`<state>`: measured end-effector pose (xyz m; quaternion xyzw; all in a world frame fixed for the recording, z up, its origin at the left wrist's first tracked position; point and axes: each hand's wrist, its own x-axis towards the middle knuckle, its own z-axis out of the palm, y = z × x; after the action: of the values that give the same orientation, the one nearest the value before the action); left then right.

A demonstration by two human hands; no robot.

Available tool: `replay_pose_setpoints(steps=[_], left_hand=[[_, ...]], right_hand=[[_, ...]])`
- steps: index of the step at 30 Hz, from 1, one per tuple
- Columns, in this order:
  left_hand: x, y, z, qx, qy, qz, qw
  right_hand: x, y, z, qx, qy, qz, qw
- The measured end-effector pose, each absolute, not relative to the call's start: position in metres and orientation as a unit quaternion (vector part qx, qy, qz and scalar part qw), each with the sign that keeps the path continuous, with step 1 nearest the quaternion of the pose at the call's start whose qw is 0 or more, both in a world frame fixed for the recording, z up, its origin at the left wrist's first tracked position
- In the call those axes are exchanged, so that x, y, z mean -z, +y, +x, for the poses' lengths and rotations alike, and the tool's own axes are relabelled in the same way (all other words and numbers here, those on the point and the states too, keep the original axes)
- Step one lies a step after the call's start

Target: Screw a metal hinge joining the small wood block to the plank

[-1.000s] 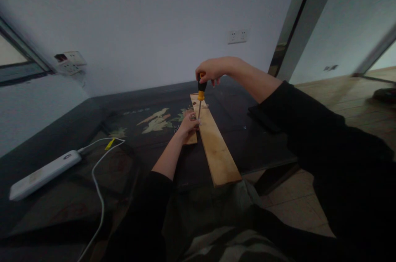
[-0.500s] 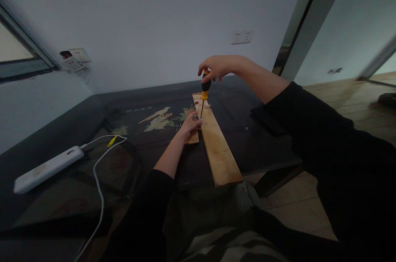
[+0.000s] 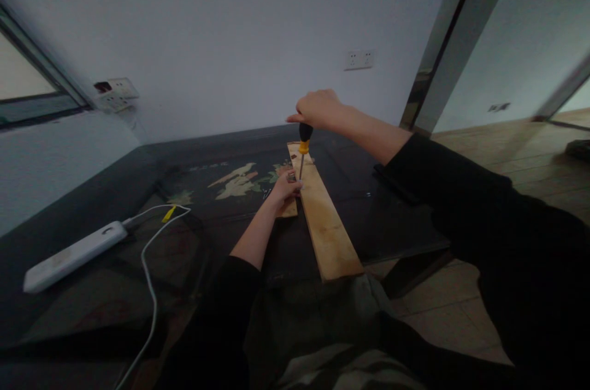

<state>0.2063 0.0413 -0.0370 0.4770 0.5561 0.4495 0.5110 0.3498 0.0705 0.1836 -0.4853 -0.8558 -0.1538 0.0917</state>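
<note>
A long wooden board (image 3: 329, 224) lies lengthwise on a dark table, its near end reaching the table's front edge. My right hand (image 3: 320, 109) is wrapped round the black and yellow handle of a screwdriver (image 3: 303, 148), which stands nearly upright with its tip on the board. Beside that tip, my left hand (image 3: 284, 188) rests at the board's left edge with fingers pinched together; what lies between them is too small to make out. A shorter wooden piece (image 3: 288, 210) shows partly from under my left hand.
A white power strip (image 3: 76, 255) with a white cable (image 3: 148, 279) and yellow tag lies on the left of the table (image 3: 249, 242). A flat black object (image 3: 396, 184) is by my right sleeve. Wall sockets (image 3: 359, 59) sit behind the table.
My right hand has turned on the screwdriver handle, its wrist rolled over and slightly lower, with the fingers now closed more tightly. My left hand and the board stay in place.
</note>
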Motion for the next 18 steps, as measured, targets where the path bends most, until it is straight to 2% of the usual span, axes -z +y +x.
replay_pose_setpoints(steps=[7, 18], left_hand=[[0.037, 0.040, 0.206, -0.444, 0.559, 0.480, 0.510], [0.036, 0.039, 0.207, -0.453, 0.550, 0.476, 0.516]], right_hand=[[-0.202, 0.069, 0.358, 0.053, -0.913, -0.404, 0.009], [-0.174, 0.064, 0.340, 0.188, -0.836, -0.503, 0.113]])
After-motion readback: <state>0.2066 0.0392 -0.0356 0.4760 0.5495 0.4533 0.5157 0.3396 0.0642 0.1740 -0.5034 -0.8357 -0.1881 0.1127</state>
